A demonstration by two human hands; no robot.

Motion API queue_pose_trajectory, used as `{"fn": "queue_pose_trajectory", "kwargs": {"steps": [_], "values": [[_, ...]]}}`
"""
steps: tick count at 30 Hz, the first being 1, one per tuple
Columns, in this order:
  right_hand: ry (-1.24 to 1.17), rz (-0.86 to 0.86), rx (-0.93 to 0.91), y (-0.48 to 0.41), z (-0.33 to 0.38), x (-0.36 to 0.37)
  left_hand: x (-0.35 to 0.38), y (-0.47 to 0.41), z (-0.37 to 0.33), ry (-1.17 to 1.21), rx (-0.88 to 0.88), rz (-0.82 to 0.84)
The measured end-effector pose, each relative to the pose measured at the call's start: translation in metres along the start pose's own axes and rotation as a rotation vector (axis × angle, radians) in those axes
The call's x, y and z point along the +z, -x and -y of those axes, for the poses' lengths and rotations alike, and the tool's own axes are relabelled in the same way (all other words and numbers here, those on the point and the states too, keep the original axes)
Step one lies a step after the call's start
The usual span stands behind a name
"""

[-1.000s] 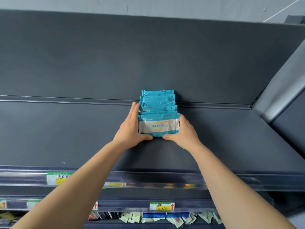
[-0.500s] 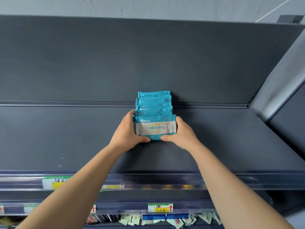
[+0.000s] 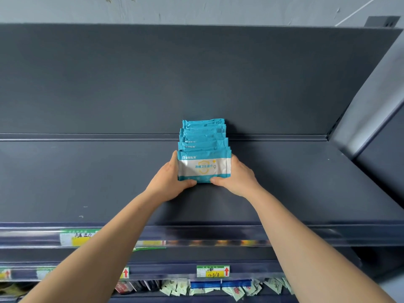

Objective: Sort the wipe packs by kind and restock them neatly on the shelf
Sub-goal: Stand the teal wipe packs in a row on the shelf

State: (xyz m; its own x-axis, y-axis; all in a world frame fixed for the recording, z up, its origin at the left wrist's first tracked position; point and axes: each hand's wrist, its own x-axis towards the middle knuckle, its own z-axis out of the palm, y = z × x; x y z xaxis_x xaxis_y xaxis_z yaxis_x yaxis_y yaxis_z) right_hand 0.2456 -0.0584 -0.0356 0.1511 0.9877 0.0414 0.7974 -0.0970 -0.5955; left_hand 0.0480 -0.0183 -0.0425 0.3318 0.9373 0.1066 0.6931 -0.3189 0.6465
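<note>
Both hands clamping the wipe packs (image 3: pixel 203 136) on the shelf (image 3: pixel 87 178)
The left hand (image 3: pixel 168 182) at 9 o'clock and the right hand (image 3: pixel 238 179) at 3 o'clock are gripping the row's sides, thumbs pressing the front pack (image 3: pixel 204 166) at its lower edge, fingers hiding behind it; the row is standing mid-shelf, running back toward 12 o'clock; sachets (image 3: pixel 175 287) at 6 o'clock are showing blurred, cut off

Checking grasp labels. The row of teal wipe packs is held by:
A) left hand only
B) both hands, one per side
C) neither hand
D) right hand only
B: left hand and right hand clasp the row of teal wipe packs from either side, thumbs at the front pack's lower edge.
</note>
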Motion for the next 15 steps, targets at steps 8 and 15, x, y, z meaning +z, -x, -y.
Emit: {"fn": "queue_pose_trajectory", "kwargs": {"steps": [8, 15], "values": [[0.097, -0.011, 0.028, 0.013, -0.003, 0.000, -0.002, 0.011, 0.000, -0.108, 0.002, -0.070], [0.149, -0.035, 0.010, 0.037, -0.008, -0.011, 0.002, 0.021, -0.012, -0.414, 0.174, -0.162]]}}
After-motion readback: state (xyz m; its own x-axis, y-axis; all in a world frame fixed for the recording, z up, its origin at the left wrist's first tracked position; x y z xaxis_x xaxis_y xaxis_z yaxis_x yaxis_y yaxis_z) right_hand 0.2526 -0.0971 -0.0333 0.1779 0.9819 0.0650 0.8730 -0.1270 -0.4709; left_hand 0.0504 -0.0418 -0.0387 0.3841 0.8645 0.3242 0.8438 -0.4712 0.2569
